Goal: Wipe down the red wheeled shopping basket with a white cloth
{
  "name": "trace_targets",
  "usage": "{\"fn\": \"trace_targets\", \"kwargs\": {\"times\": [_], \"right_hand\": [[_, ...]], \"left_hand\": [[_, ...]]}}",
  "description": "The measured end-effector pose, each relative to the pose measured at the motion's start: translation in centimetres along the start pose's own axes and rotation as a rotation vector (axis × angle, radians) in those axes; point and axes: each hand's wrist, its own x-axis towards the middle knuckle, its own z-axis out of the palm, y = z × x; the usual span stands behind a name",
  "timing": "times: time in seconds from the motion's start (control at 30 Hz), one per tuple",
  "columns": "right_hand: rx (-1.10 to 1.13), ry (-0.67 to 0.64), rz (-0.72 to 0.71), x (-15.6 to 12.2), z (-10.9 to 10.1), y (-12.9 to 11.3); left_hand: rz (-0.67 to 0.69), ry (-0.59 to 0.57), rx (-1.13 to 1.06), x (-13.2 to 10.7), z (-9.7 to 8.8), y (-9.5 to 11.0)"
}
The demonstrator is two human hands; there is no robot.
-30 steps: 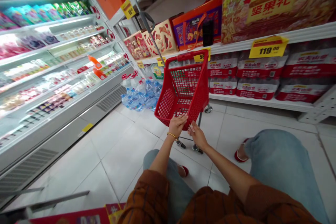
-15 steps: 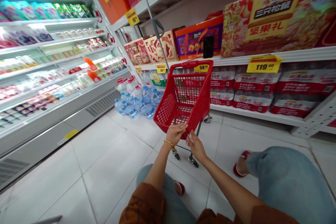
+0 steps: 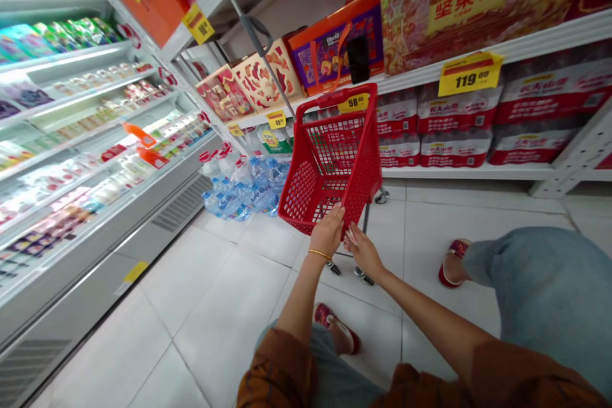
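A small red plastic shopping cart on a metal frame with wheels stands in front of me, its basket facing me and holding nothing visible. My left hand, with a gold bangle at the wrist, is closed at the basket's near right corner. Whether its fingers grip the rim or something small in front of it is not clear. Close beside it, my right hand has thumb and fingers pinched together. Something small and pale may be between those fingertips, too small to name.
Behind the cart, a shelf holds gift boxes above red-wrapped bottle packs. Large water bottles sit on the floor to its left. An open refrigerated display lines the left side. My knees and shoes flank the cart's near side.
The view has turned and tilted, so shelves and cooler appear shifted. Both hands stay close together at the cart's near corner, the right now nearer the left.
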Motion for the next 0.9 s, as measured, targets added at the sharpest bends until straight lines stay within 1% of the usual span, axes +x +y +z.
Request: {"fn": "trace_targets", "kwargs": {"times": [0.1,0.2,0.27,0.3,0.37,0.43,0.5,0.57,0.67,0.77,0.9], "right_hand": [[0.034,0.023,0.001,-0.4,-0.3,0.1],[0.061,0.132,-0.038,-0.5,-0.8,-0.9],[0.073,0.229,-0.097,0.0,-1.0,-2.2],[0.076,0.249,-0.141,0.4,-1.0,-2.9],[0.076,0.260,-0.229,1.3,-1.0,-4.1],[0.071,0.263,-0.299,2.1,-0.8,-4.6],[0.074,0.279,-0.326,2.5,-0.6,-4.2],[0.074,0.264,-0.330,2.5,-0.5,-3.4],[0.051,0.244,-0.344,2.1,-0.6,-2.1],[0.033,0.234,-0.353,1.7,-0.7,-1.4],[0.033,0.226,-0.351,1.2,-0.5,-0.4]], "left_hand": [[0.064,-0.020,0.124,-0.5,0.9,-0.2],[0.101,-0.003,0.178,-1.0,1.5,-0.3],[0.105,0.020,0.201,-1.3,1.7,-0.2],[0.096,0.031,0.206,-1.3,1.9,0.0],[0.081,0.050,0.215,-1.3,2.1,0.4],[0.083,0.080,0.223,-1.2,2.4,1.0],[0.069,0.103,0.224,-1.0,2.6,1.5],[0.077,0.119,0.233,-0.8,2.8,1.9],[0.062,0.144,0.280,-0.7,3.2,2.3],[0.035,0.155,0.324,-0.9,3.5,2.8],[-0.001,0.198,0.347,-1.0,3.9,3.4]]}}
